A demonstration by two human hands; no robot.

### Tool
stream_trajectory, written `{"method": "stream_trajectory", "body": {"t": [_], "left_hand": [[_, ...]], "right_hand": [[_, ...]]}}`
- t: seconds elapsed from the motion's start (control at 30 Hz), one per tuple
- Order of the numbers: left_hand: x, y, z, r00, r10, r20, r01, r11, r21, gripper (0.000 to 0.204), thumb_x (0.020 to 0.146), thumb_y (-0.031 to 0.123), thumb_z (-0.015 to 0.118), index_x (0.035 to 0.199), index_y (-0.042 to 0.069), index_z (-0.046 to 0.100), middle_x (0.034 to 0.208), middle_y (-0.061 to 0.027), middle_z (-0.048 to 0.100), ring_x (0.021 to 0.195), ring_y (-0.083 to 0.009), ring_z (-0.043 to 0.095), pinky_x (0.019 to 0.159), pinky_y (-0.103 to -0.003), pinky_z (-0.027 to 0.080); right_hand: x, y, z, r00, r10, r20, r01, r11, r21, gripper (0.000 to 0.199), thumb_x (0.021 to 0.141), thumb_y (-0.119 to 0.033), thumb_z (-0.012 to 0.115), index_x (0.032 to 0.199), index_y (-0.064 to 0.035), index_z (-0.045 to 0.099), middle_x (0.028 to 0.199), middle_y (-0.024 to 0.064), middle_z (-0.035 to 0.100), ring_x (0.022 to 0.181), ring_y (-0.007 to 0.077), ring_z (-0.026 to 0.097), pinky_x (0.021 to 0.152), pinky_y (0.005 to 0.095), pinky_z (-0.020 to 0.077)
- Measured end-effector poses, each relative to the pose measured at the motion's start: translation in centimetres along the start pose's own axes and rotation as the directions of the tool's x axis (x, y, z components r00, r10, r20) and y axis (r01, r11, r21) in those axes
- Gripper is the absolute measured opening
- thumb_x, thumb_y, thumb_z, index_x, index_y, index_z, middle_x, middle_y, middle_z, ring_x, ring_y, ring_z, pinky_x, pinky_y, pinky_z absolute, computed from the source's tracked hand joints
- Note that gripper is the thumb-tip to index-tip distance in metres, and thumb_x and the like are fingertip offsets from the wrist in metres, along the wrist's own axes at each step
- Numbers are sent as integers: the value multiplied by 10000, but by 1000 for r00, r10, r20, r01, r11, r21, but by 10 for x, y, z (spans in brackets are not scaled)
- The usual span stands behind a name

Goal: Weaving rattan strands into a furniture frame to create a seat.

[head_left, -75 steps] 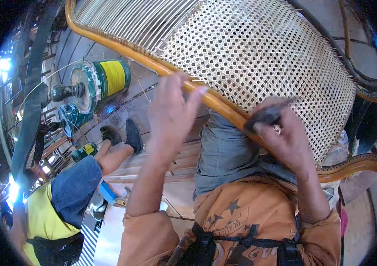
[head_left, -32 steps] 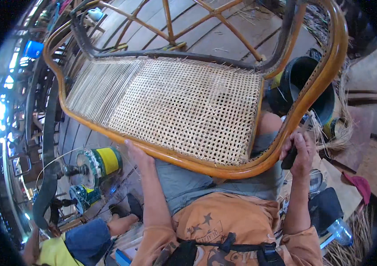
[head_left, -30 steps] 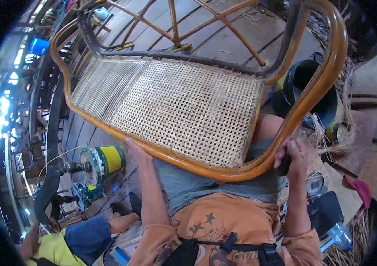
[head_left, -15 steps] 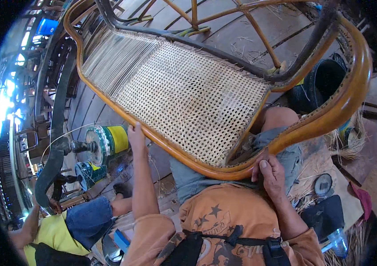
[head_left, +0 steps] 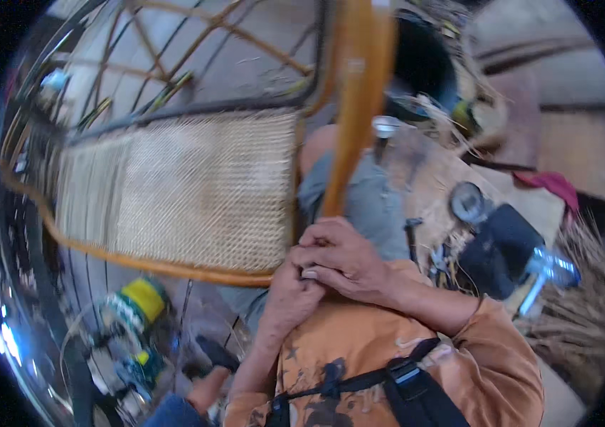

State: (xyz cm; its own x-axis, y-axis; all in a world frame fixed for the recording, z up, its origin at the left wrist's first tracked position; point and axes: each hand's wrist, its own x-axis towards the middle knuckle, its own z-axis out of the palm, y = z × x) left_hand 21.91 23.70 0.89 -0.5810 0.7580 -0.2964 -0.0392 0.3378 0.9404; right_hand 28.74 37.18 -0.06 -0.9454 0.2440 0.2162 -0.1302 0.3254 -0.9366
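Note:
A long rattan seat frame (head_left: 195, 270) with a glossy brown rim lies across my lap. Its seat is pale woven cane (head_left: 195, 192), with open parallel strands toward the left end. My left hand (head_left: 294, 297) and my right hand (head_left: 345, 260) meet at the frame's near corner, where the rim bends up into the curved armrest (head_left: 352, 107). Curled fingers of my right hand lie over those of the left. Both hands are closed; what lies between the fingers is hidden, and the picture is blurred by motion.
A dark bucket (head_left: 423, 64) stands beyond the armrest. To the right lie a round dish (head_left: 467, 202), a dark pad (head_left: 501, 249), a clear plastic bottle (head_left: 557, 269), pliers (head_left: 441, 262), a red cloth (head_left: 551, 187) and dry fibre strands (head_left: 572, 313). At left are green-and-yellow buckets (head_left: 142, 302) and another person's leg (head_left: 206, 391).
My left hand has left the long front rim and joined my right hand at the corner. The view has swung right, so the seat appears farther left.

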Motion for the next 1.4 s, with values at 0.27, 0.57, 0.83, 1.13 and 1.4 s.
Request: {"method": "stream_trajectory", "body": {"t": [0.27, 0.57, 0.83, 1.13, 1.4], "left_hand": [[-6, -15, -4, 961, -260, -94, 212, 911, -353, 56, 792, 44, 546, 819, 43, 496, 718, -7, 507, 604, -63, 468, 571, -200, 394], [-18, -16, 13, 950, -311, -36, 306, 947, -100, 80, 808, 95, 564, 822, 31, 518, 662, 21, 488, 577, -42, 432, 538, -185, 364], [-11, -23, 8, 967, -255, -28, 241, 941, -237, 147, 807, 124, 584, 874, 23, 501, 643, -7, 470, 558, -73, 432, 517, -193, 360], [-18, -39, -4, 973, -228, 30, 229, 947, -227, 130, 809, 123, 578, 856, 25, 508, 652, -3, 470, 574, -71, 434, 535, -191, 358], [-17, -32, -8, 986, -162, 34, 165, 979, -122, 128, 817, 136, 571, 839, 26, 509, 660, 5, 482, 589, -60, 430, 550, -187, 350]], "right_hand": [[-131, 90, -95, 465, 664, -585, -743, 652, 151, 163, 830, -141, 541, 938, -40, 608, 857, 131, 590, 811, 280, 567, 748, 352, 450], [-181, 129, -87, 859, 380, -343, -505, 517, -691, 289, 797, -316, 557, 993, -108, 593, 1112, 84, 509, 1057, 274, 437, 874, 414, 378], [-266, 87, -95, 600, 734, -318, -591, 139, -795, 248, 786, -224, 539, 994, -98, 591, 1128, 35, 519, 1100, 246, 438, 852, 412, 396], [-241, 53, -127, 641, 359, -678, -762, 397, -511, 190, 822, -70, 494, 988, -25, 574, 932, 140, 585, 881, 304, 566, 788, 367, 448], [-203, 109, -36, 885, 315, -343, -464, 526, -713, 289, 755, -134, 520, 1037, -83, 559, 1162, 96, 484, 1113, 295, 423, 848, 403, 408]]}}
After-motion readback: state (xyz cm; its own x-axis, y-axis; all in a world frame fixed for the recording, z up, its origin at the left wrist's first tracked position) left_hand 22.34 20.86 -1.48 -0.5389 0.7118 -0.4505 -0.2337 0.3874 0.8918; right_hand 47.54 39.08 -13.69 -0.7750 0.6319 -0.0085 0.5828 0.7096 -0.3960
